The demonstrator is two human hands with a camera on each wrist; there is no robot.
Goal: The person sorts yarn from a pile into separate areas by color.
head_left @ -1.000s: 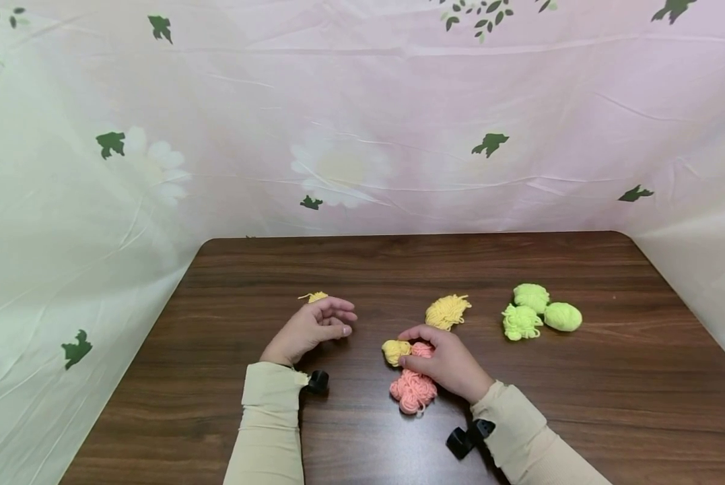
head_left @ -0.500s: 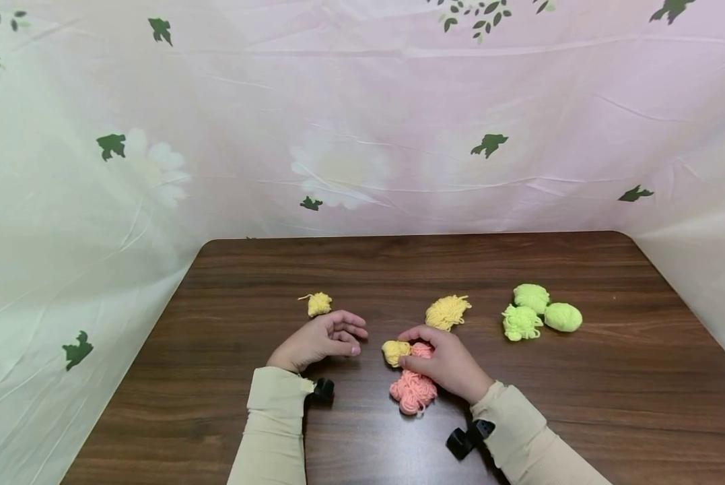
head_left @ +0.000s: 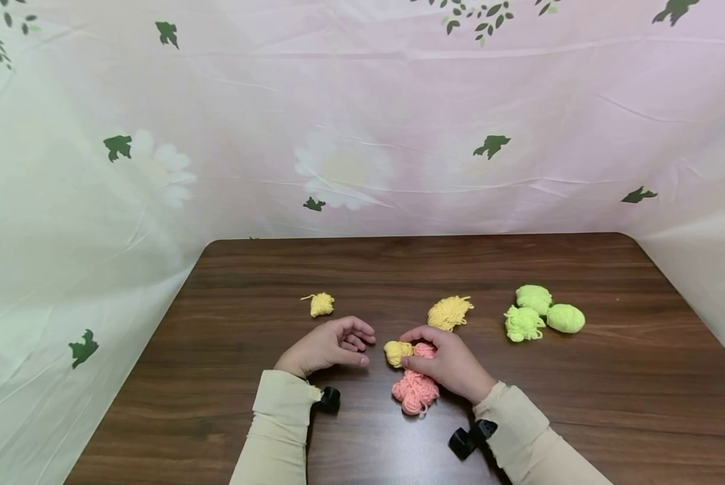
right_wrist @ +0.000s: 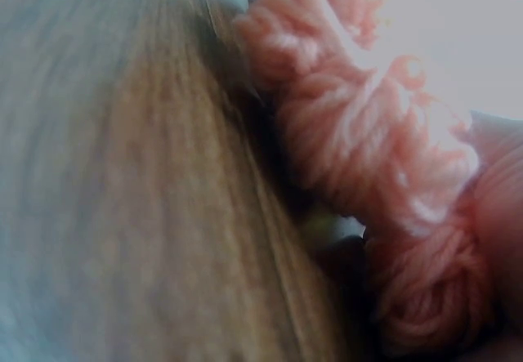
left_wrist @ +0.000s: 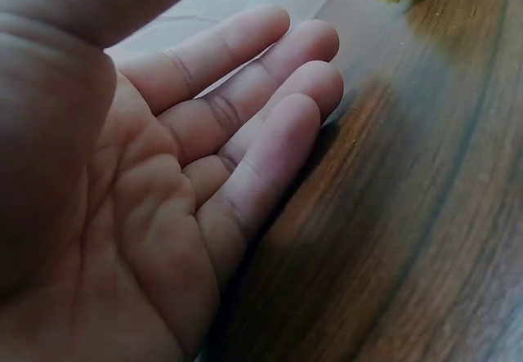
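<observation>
In the head view my right hand (head_left: 453,364) curls its thumb and fingers round a pink yarn ball (head_left: 424,350). Its fingertips reach the edge of a small yellow yarn ball (head_left: 397,353) just to the left. More pink yarn (head_left: 415,392) lies directly in front of these, and pink yarn (right_wrist: 368,133) fills much of the right wrist view. My left hand (head_left: 327,347) hovers or rests low left of the yellow ball, holding nothing; the left wrist view shows its fingers (left_wrist: 253,158) loosely bent beside the table surface.
Behind the left hand lies another small yellow yarn ball (head_left: 322,304) with a loose end. A larger yellow ball (head_left: 450,313) sits behind the right hand. Green yarn balls (head_left: 524,324) are grouped at the right of the brown table (head_left: 204,377). A patterned cloth (head_left: 362,121) hangs behind.
My left hand has moved right and nearer to me, uncovering the small yellow ball behind it. The right hand has stayed in place on the pink yarn ball.
</observation>
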